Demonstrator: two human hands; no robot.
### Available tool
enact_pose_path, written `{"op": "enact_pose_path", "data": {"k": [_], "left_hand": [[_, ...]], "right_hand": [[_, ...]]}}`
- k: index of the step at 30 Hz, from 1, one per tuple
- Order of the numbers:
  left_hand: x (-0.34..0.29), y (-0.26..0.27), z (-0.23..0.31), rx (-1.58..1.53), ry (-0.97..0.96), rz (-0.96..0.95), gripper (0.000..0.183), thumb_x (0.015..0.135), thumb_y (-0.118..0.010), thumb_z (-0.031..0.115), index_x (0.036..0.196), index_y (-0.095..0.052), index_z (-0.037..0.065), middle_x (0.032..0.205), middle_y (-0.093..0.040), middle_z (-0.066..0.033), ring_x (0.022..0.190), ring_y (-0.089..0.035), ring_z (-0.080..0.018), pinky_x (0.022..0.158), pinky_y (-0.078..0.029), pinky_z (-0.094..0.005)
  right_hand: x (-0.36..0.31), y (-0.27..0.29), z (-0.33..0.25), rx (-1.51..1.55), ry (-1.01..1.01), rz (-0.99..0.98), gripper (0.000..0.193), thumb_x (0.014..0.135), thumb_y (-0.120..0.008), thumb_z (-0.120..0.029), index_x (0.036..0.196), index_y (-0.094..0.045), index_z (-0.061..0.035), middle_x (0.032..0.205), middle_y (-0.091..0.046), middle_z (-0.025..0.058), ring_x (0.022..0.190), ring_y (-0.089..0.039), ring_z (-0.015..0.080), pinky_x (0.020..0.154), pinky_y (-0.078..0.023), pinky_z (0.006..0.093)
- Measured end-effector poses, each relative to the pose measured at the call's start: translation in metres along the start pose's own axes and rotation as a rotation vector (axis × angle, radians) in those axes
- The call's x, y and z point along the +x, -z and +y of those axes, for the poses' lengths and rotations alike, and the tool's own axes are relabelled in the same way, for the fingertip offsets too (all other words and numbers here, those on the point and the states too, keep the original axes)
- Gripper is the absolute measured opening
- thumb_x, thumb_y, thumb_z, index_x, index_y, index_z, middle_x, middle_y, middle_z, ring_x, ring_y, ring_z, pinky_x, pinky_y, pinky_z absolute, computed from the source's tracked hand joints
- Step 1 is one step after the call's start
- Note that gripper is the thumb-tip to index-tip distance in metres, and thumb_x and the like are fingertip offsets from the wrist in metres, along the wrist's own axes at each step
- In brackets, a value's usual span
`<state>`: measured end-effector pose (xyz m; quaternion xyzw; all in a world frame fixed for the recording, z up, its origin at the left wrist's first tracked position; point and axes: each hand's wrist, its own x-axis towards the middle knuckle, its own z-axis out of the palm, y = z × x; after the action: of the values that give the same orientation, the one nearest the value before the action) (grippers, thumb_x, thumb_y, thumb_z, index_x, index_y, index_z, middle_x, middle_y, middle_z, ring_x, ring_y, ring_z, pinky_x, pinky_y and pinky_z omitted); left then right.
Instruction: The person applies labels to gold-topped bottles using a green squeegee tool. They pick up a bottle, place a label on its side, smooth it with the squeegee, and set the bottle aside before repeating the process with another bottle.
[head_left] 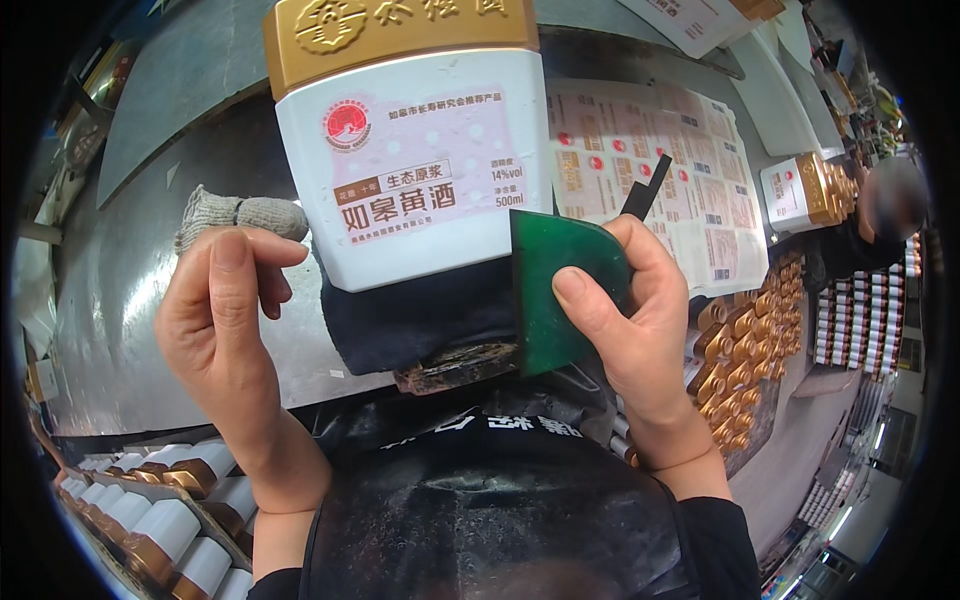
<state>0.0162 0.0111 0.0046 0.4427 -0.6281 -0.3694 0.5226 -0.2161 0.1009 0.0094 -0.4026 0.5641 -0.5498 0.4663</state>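
Observation:
A white bottle (420, 160) with a gold top lies label side up, its lower end on a dark cloth pad (420, 315). A pale pink label covers its front. Between the thumb and fingers of my right hand (640, 320) is a green squeegee (565, 290) with a black edge, close to the bottle's lower right corner. Beyond those fingers sticks out a thin black stepped piece (650, 190); whether the hand grips it is hidden. My left hand (225, 310), fingers loosely bent and apart, holds nothing visible left of the bottle. Beside it lies a grey knitted roll (240, 215).
A sheet of labels (690, 180) lies right of the bottle on the metal table (120, 300). Many gold-topped bottles (740, 370) stand at the right; others (165, 530) lie at the lower left. Another person's dark sleeve (845, 255) shows at the far right.

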Motion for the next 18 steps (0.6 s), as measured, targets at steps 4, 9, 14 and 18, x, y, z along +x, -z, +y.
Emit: {"op": "enact_pose_path", "data": {"k": [4, 9, 14, 18], "left_hand": [[0.000, 0.003, 0.002, -0.001, -0.023, -0.038, 0.035, 0.102, -0.051, 0.021, 0.082, -0.067, -0.004, 0.077, -0.063, -0.0043, 0.064, -0.051, -0.0074, 0.058, -0.038, -0.0214], [0.003, -0.013, 0.011, 0.322, -0.339, -0.133, 0.024, 0.096, -0.054, 0.012, 0.106, -0.070, -0.002, 0.105, -0.070, -0.0095, 0.110, -0.057, -0.0212, 0.100, -0.040, -0.0354], [0.029, -0.052, 0.032, 0.688, -0.559, -0.383, 0.034, 0.083, -0.066, 0.004, 0.112, -0.075, 0.021, 0.134, -0.058, -0.0122, 0.139, -0.035, -0.0278, 0.113, -0.027, -0.0410], [0.041, -0.051, 0.029, 0.907, -0.704, -0.344, 0.041, 0.080, -0.069, 0.007, 0.113, -0.074, 0.031, 0.146, -0.046, -0.0152, 0.143, -0.028, -0.0318, 0.117, -0.014, -0.0441]], "right_hand": [[0.000, -0.001, -0.002, 0.018, -0.018, -0.004, 0.018, 0.090, -0.069, -0.012, 0.092, -0.054, -0.0023, 0.085, -0.062, 0.0006, 0.078, -0.055, 0.0027, 0.067, -0.046, 0.0187], [0.000, -0.001, -0.002, 0.007, -0.008, -0.001, 0.019, 0.090, -0.069, -0.013, 0.093, -0.054, -0.0019, 0.085, -0.062, 0.0006, 0.078, -0.056, 0.0030, 0.068, -0.047, 0.0186], [-0.001, -0.001, -0.001, 0.022, -0.002, 0.016, 0.019, 0.090, -0.069, -0.012, 0.094, -0.054, -0.0019, 0.086, -0.062, 0.0005, 0.078, -0.056, 0.0029, 0.068, -0.047, 0.0187], [-0.002, -0.003, -0.001, 0.055, 0.001, 0.009, 0.018, 0.090, -0.070, -0.011, 0.093, -0.054, -0.0023, 0.085, -0.062, 0.0003, 0.077, -0.056, 0.0028, 0.067, -0.046, 0.0185]]}}
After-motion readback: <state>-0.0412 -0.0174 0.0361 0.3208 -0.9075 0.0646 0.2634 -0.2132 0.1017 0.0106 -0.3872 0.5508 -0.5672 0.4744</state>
